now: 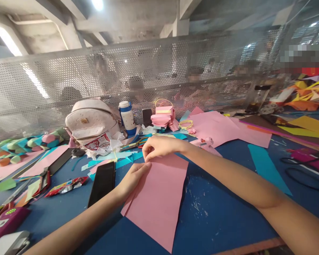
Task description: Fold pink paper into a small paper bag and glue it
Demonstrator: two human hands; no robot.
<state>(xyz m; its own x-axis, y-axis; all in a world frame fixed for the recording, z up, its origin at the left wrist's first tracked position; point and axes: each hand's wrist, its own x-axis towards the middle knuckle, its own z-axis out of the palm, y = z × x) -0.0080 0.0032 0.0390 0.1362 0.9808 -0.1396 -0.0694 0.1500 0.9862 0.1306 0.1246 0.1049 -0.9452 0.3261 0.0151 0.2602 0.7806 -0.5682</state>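
A sheet of pink paper [162, 198] lies slanted on the blue table in front of me, with a narrow strip folded over along its left edge. My left hand [134, 177] presses on that folded edge, its thumb and fingers closed on the paper. At the sheet's top left corner my right hand [159, 148] pinches the fold, fingers curled down; the fingertips are partly hidden. A black phone [102, 184] lies just left of my left hand. Scissors [135, 144] and blue paper scraps [129, 159] lie behind the hands.
Behind stand a pink backpack [91, 118], a bottle [127, 118] and a pink paper model [163, 117] before a perforated metal screen [159, 71]. Pink sheets [215, 127] and a glue gun [206, 143] lie right; a red snack wrapper [66, 186] lies left. People show beyond the screen.
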